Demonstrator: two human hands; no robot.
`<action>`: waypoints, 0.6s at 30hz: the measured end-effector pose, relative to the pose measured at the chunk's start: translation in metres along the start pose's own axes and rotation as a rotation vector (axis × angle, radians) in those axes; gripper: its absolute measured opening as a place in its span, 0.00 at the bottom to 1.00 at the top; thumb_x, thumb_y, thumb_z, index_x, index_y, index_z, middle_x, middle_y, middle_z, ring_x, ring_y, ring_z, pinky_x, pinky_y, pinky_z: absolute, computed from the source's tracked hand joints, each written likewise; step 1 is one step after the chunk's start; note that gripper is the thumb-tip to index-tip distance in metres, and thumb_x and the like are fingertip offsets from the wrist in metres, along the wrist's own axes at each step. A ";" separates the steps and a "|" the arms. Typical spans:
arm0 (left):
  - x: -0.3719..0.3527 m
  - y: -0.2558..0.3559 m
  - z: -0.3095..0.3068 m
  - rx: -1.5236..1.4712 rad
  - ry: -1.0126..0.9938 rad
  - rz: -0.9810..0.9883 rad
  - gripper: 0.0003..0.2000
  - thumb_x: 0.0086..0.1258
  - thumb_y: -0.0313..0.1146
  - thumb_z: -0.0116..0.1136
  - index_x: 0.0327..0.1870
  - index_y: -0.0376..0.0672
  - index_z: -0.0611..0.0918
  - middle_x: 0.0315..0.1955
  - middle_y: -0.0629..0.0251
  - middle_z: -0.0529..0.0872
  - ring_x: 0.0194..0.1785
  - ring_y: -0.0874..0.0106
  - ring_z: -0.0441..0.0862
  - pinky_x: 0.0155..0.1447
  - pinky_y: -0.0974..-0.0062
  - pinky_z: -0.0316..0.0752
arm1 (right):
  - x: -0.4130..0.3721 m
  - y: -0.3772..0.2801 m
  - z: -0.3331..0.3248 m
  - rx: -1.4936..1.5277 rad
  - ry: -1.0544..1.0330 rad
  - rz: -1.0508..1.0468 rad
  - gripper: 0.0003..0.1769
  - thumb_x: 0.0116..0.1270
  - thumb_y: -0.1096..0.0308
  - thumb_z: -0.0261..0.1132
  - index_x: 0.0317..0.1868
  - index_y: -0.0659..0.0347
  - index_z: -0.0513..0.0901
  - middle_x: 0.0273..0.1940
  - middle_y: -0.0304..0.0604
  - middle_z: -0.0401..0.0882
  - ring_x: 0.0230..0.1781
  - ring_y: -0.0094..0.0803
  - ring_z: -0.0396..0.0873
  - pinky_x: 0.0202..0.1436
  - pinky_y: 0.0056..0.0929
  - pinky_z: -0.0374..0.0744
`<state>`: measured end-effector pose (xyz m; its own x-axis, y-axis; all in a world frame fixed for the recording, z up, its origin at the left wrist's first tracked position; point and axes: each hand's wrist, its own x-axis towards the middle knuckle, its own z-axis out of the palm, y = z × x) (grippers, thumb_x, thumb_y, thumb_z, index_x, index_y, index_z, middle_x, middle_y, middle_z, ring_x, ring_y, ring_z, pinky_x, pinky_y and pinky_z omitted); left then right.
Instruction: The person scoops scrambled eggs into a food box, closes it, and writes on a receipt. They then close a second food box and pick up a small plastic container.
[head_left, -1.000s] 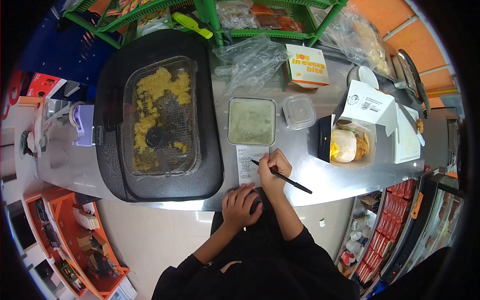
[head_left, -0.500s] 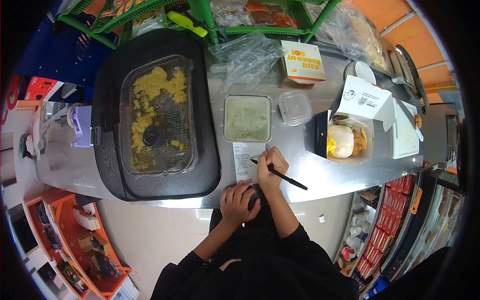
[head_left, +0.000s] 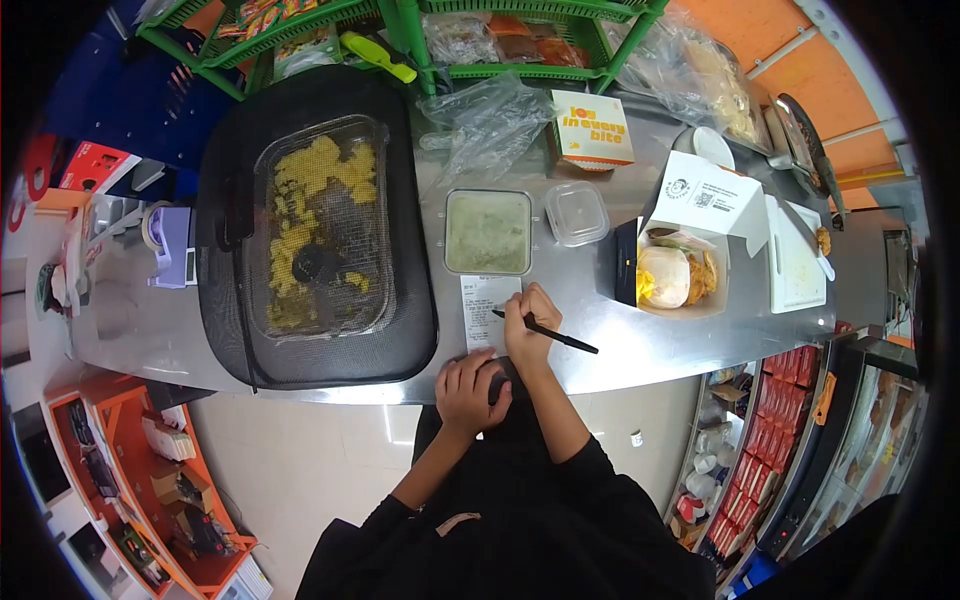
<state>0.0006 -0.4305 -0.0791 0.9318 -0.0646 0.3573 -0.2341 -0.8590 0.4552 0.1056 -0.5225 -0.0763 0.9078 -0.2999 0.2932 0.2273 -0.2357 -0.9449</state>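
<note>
head view: pen (head_left: 548, 334) in right hand (head_left: 530, 328) lies crosswise, tip left on receipt (head_left: 485, 305).

The counter (head_left: 650, 345) is smooth, glossy metal; the receipt (head_left: 483, 308) matt paper; the food cover (head_left: 410, 250) black mesh; the pen (head_left: 558, 337) glossy plastic.

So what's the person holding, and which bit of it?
The right hand grips a thin black pen near its writing tip, above a white paper receipt. Whether the left hand holds anything cannot be told.
</note>
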 end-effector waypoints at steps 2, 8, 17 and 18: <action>0.001 0.001 -0.002 -0.004 -0.001 -0.008 0.12 0.56 0.44 0.56 0.35 0.48 0.79 0.47 0.67 0.80 0.48 0.66 0.76 0.58 0.62 0.63 | 0.000 -0.001 0.001 -0.010 -0.003 -0.023 0.18 0.54 0.87 0.56 0.17 0.64 0.56 0.17 0.38 0.55 0.17 0.23 0.52 0.21 0.25 0.54; 0.001 0.000 -0.004 -0.037 -0.014 0.006 0.12 0.56 0.43 0.56 0.36 0.47 0.78 0.48 0.66 0.80 0.47 0.65 0.76 0.58 0.62 0.64 | -0.001 -0.002 0.001 0.023 -0.011 -0.047 0.17 0.52 0.88 0.56 0.17 0.64 0.56 0.17 0.39 0.55 0.17 0.24 0.53 0.20 0.26 0.54; -0.003 -0.006 -0.004 0.084 0.002 0.201 0.13 0.57 0.43 0.56 0.39 0.47 0.79 0.52 0.64 0.79 0.48 0.65 0.77 0.58 0.62 0.67 | 0.001 -0.003 -0.002 0.065 0.116 -0.012 0.17 0.53 0.87 0.55 0.17 0.64 0.56 0.17 0.37 0.55 0.17 0.22 0.51 0.20 0.25 0.53; -0.003 -0.006 -0.004 0.083 -0.008 0.188 0.13 0.57 0.43 0.55 0.40 0.47 0.79 0.52 0.64 0.79 0.48 0.65 0.77 0.58 0.62 0.67 | -0.001 -0.005 0.000 0.047 0.072 -0.020 0.17 0.53 0.87 0.55 0.17 0.63 0.56 0.17 0.37 0.55 0.17 0.22 0.51 0.20 0.25 0.53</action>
<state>-0.0019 -0.4235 -0.0799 0.8763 -0.2312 0.4227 -0.3805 -0.8703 0.3127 0.1033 -0.5210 -0.0717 0.8755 -0.3620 0.3202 0.2632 -0.1987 -0.9441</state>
